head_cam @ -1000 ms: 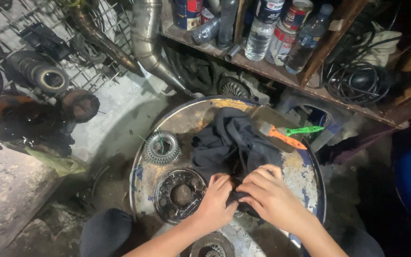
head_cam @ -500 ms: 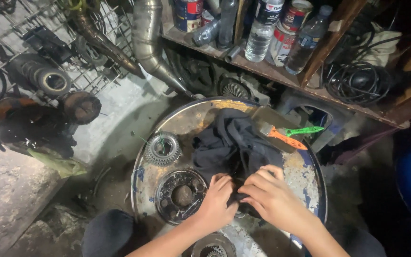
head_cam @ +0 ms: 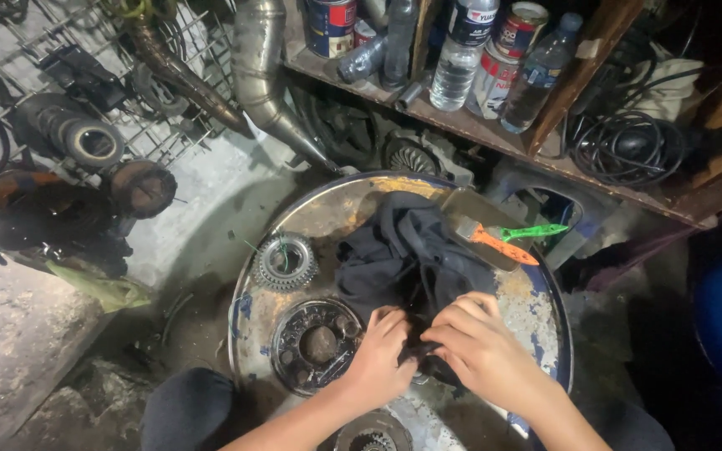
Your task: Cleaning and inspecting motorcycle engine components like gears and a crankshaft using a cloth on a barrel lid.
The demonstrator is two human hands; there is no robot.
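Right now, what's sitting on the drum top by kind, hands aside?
Dark cloth: 1
Toothed gear: 1
Round metal housing: 1
Brushes, one orange-handled, one green-handled: 2
Total: 5
Both hands, left and right, press on the cloth.

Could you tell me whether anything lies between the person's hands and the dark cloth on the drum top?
Nothing visible does. The left hand and the right hand both already press on the near edge of the crumpled dark cloth, fingers bunched into its folds.
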